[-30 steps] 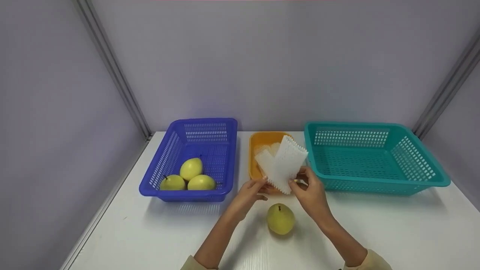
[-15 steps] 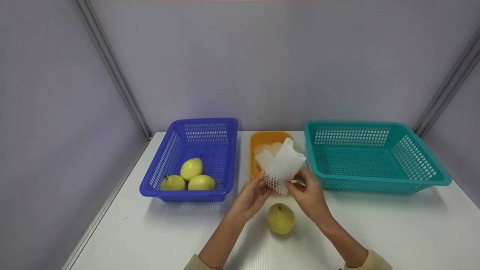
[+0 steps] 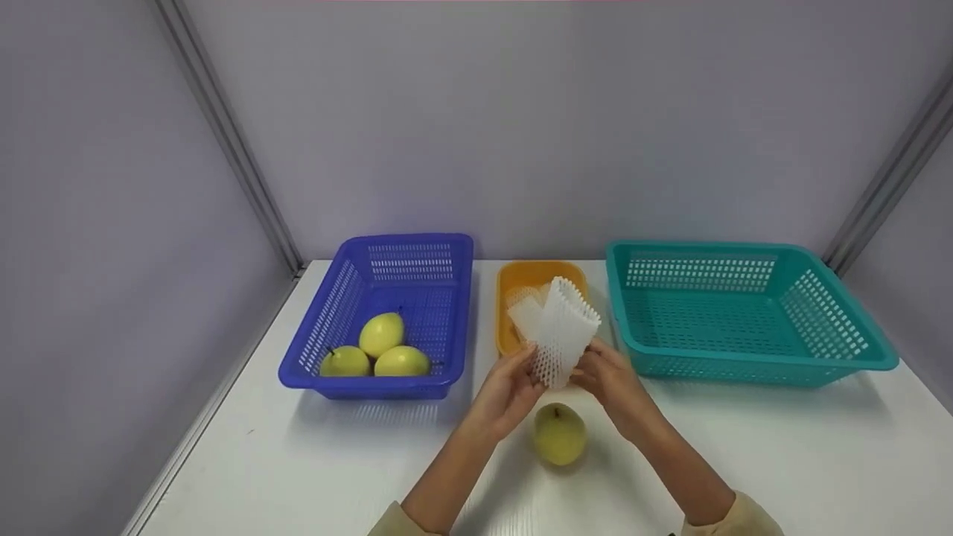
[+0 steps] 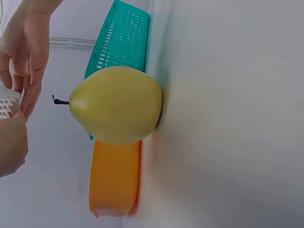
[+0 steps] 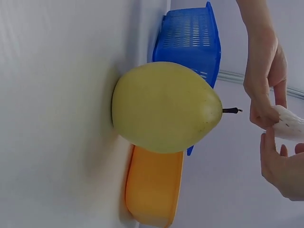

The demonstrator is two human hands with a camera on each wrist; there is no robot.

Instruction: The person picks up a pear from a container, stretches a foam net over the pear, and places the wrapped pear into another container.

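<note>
Both hands hold a white foam fruit net [image 3: 566, 331] above the table, its wide mouth tilted up and to the right. My left hand [image 3: 508, 394] pinches the lower left side of the net between thumb and fingers. The right hand [image 3: 614, 383] grips its lower right side, with its fingertips partly hidden behind the foam. Below the hands, a yellow-green pear [image 3: 560, 435] stands upright on the table, stem up. In the left wrist view the pear [image 4: 116, 104] fills the middle, and only an edge of the net [image 4: 8, 102] shows.
Behind the net stands a small orange tray [image 3: 506, 279] with more foam nets [image 3: 526, 313] in it. A blue basket [image 3: 376, 383] on the left holds 3 pears [image 3: 381, 335]. To the right is a teal basket [image 3: 752, 361]. Walls close off the back and sides.
The net has turned more upright and come slightly down and left, its mouth opening wider. My left hand has moved a little right and further round its lower side. The pear stays put.
</note>
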